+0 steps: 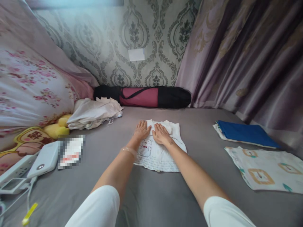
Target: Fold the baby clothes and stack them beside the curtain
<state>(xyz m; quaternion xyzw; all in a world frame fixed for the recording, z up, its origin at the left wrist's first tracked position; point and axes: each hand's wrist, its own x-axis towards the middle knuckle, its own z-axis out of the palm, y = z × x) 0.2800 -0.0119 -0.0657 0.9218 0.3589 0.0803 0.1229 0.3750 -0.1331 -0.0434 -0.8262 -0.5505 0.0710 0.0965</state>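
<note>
A small white garment (161, 156) with a bear drawing and rows of faint lettering lies flat on the grey sheet in front of me. My left hand (142, 130) rests palm down on its upper left part, fingers stretched out. Beside it, my right hand (161, 134) presses flat on the upper middle, its fingers extended too. Part of the cloth near the top right is folded over. Both hands cover some of the upper fabric, and neither grasps anything.
A folded blue cloth (246, 134) and a lion-print cloth (262, 170) lie at right. Crumpled white fabric (94, 112) sits back left. A black and maroon roll bag (139, 97) lines the wall. At left are a white power bank (44, 159), a power strip (17, 167) and cables.
</note>
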